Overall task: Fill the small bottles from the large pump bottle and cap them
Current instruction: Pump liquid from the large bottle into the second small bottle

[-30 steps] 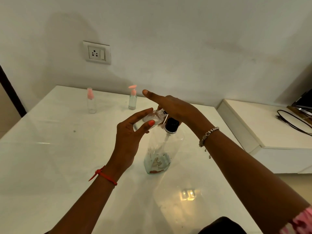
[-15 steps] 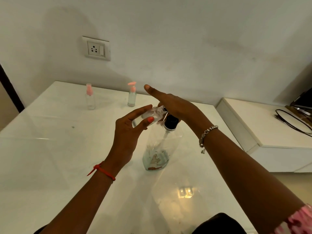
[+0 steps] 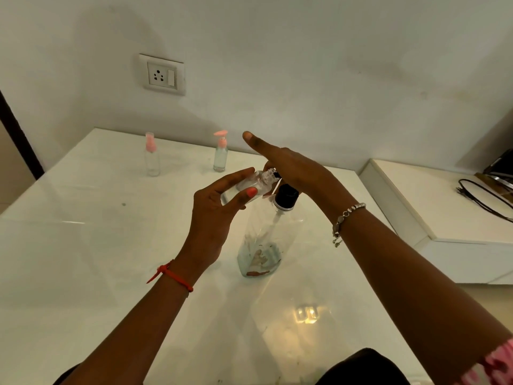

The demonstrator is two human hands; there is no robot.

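Grip unchanged: your left hand (image 3: 213,218) is still grasping the small clear bottle (image 3: 241,187), flat right hand (image 3: 294,168) pressing the large clear pump bottle (image 3: 266,234).

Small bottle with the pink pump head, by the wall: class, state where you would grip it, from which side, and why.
Grip the small bottle round its clear, straight body, below the pink pump head, coming from the near side. It stands upright on the table, the wall close behind; the pump head is narrow and may depress.
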